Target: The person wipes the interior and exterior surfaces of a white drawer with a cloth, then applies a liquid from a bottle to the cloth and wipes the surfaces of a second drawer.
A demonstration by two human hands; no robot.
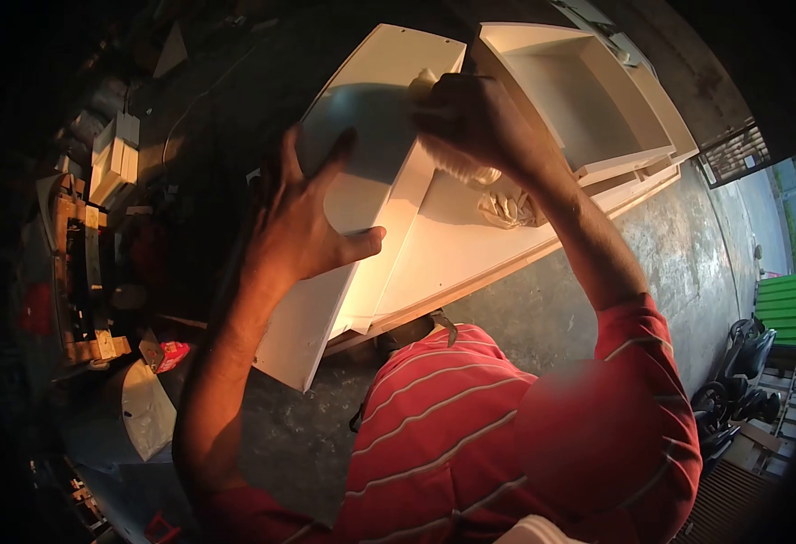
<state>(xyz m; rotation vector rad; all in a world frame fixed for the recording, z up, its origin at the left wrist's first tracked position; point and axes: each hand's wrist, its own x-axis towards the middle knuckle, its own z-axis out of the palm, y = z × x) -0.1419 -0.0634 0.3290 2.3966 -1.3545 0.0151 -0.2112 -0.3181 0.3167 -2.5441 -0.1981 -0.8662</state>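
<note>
My left hand (305,222) has its fingers spread and thumb stretched out over a long white board or box (361,136), which lies tilted on the work surface. Nothing is held in it. My right hand (472,120) is closed around a cream, bunched-up cloth (457,163) by the right edge of this white piece. Part of the cloth sticks out past the fingers on both sides. Below the right wrist, a crumpled pale bundle (509,209) rests on the white work surface (452,258).
An open white drawer (588,91) stands at the upper right of the work surface. Stacked wood pieces (115,161) and a wooden pallet (85,272) are on the left. A motorcycle (742,363) is parked at the far right on the concrete floor (661,245).
</note>
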